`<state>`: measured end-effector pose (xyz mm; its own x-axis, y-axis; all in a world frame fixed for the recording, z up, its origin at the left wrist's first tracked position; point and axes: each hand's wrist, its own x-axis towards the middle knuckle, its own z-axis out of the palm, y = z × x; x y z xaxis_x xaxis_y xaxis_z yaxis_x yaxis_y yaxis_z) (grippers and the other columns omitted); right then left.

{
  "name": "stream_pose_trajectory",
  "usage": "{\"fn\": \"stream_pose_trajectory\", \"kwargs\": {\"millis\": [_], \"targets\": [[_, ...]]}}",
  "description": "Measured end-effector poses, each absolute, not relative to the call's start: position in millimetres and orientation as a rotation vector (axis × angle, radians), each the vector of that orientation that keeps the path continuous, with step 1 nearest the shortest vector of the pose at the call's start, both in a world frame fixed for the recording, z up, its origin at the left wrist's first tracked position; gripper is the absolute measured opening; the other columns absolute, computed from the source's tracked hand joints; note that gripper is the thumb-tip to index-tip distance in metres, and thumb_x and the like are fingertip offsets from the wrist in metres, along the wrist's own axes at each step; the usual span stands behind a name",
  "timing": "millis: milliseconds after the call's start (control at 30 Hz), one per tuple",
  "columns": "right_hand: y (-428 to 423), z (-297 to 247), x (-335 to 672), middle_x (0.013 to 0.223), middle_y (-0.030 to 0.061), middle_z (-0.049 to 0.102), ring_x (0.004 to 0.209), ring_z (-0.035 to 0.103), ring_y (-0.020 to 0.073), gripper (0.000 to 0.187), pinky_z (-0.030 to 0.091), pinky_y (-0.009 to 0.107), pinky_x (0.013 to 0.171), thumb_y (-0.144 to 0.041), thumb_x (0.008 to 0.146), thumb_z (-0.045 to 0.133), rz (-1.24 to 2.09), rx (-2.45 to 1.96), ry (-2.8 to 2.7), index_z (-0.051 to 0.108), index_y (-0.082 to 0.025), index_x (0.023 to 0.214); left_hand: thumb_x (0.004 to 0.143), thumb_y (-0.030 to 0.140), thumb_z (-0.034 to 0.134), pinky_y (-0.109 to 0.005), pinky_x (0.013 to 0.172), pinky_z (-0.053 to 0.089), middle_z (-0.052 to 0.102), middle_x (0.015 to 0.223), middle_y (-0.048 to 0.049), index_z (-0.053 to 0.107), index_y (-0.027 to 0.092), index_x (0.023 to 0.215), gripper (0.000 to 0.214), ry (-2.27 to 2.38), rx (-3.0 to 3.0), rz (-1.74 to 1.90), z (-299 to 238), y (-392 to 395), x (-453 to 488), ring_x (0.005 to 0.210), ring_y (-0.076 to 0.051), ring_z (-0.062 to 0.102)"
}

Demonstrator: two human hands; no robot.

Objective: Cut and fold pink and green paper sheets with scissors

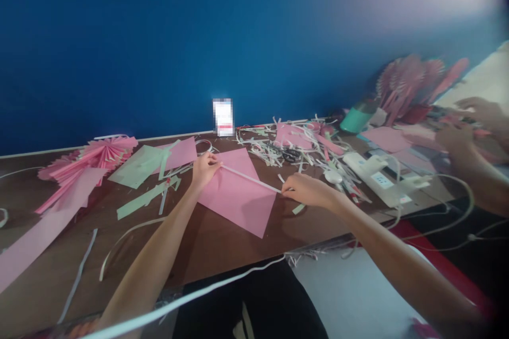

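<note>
A pink sheet of paper [234,206] lies at an angle on the brown table in front of me. Across it runs a narrow white strip [250,178], stretched straight between my two hands. My left hand [205,168] pinches its left end near the upper left edge of the sheet. At the other end, just past the sheet's right corner, the fingers of my right hand [304,189] are closed on the strip. Whether the strip is paper or something stiffer cannot be made out.
Folded pink paper fans [115,149] and pale green paper [137,167] lie left. A phone [225,116] leans on the blue wall. Paper scraps [274,151] pile up behind my right hand, beside a white power strip [377,180] with cables. Another person's hands [457,137] are far right.
</note>
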<state>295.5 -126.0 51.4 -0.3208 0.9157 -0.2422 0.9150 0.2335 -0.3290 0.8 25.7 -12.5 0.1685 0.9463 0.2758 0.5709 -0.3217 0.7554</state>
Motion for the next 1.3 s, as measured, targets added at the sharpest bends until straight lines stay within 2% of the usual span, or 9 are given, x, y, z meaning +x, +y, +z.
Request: {"fn": "stream_pose_trajectory", "kwargs": {"millis": [600,1067,1200,1300], "targets": [[-124,48,297,0.076,0.0048,0.070,0.069,0.061,0.0158,0.026,0.033,0.023,0.060,-0.024,0.082,0.048,0.626,-1.814,-2.468,0.073,-0.019,0.078,0.070,0.035,0.065,-0.030,0.069,0.043,0.066,0.075,-0.0021,0.055,0.020,0.076,0.019,1.442,2.024,1.054,-17,27,6,0.075,-0.019,0.063],[-123,45,297,0.075,0.0048,0.069,0.069,0.061,0.0166,0.025,0.034,0.024,0.060,-0.026,0.082,0.049,0.640,-1.815,-2.483,0.073,-0.020,0.076,0.074,0.024,0.056,-0.029,0.069,0.043,0.064,0.076,-0.0020,0.053,0.021,0.074,0.005,1.411,2.115,1.025,-19,25,10,0.073,-0.018,0.060],[-122,46,298,0.069,0.0048,0.068,0.064,0.059,0.0158,0.026,0.032,0.024,0.058,-0.024,0.082,0.048,0.654,-1.811,-2.511,0.071,-0.018,0.071,0.077,0.023,0.052,-0.030,0.069,0.041,0.061,0.075,-0.0027,0.052,0.021,0.073,0.004,1.399,2.244,0.984,-17,20,12,0.071,-0.018,0.057],[-119,45,299,0.074,0.0049,0.069,0.069,0.061,0.0165,0.023,0.034,0.024,0.060,-0.022,0.081,0.049,0.697,-1.779,-2.507,0.072,-0.018,0.074,0.079,0.020,0.048,-0.030,0.067,0.038,0.059,0.074,-0.0026,0.050,0.021,0.074,0.006,1.390,2.340,0.952,-14,16,14,0.069,-0.018,0.054]]}}
